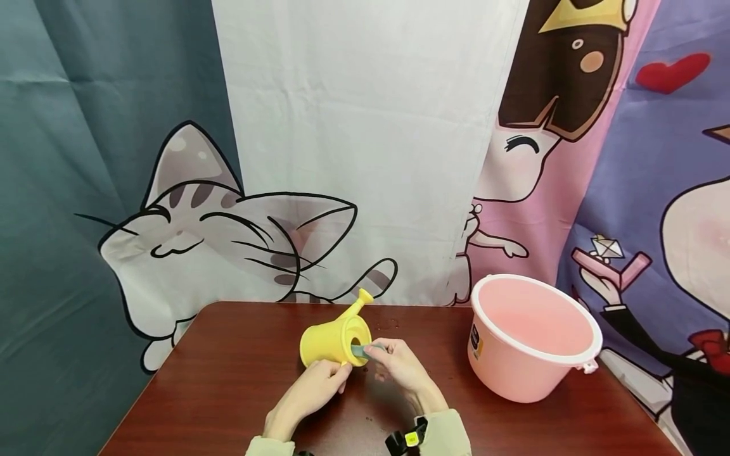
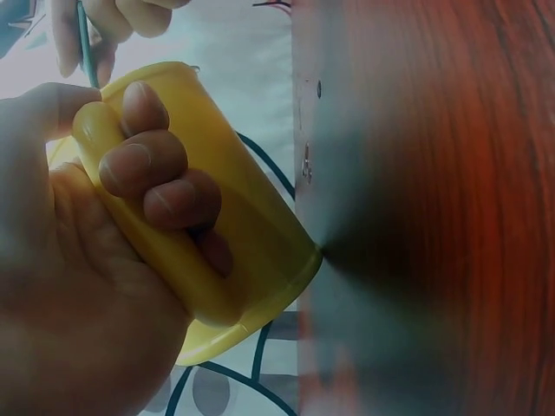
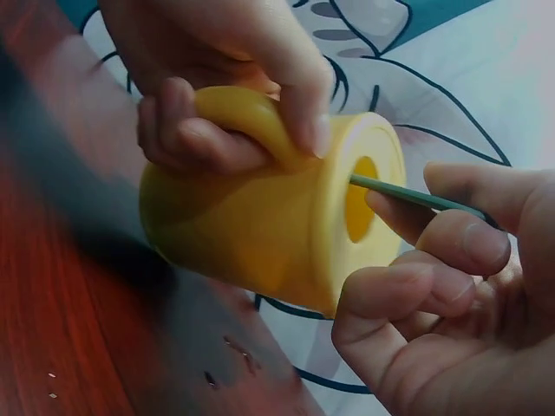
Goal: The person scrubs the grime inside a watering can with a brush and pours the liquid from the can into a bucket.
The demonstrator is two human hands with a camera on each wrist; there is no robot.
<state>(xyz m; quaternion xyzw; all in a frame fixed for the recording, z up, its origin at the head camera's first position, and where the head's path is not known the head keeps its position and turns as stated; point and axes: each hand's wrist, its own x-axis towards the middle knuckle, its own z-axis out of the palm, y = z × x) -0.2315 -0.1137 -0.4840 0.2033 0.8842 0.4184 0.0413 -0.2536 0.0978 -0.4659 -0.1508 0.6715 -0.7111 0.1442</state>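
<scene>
A yellow watering can (image 1: 322, 342) is tipped over on its side above the wooden table, its top opening turned toward the right and its spout pointing up and away. The left hand (image 1: 310, 389) grips it by the handle (image 3: 245, 114), fingers curled through the loop. From the right, the right hand (image 1: 402, 370) pinches a thin, flat grey-green strip (image 3: 399, 194) between thumb and fingers. The far end of that strip reaches into the round hole in the can's top and is hidden inside.
A pink bucket (image 1: 493, 367) with a white rim stands at the right of the dark red-brown table (image 1: 199, 380). Small wet-looking spots (image 3: 241, 355) dot the tabletop near the can. Printed cloth curtains (image 1: 365, 126) hang right behind the table's far edge.
</scene>
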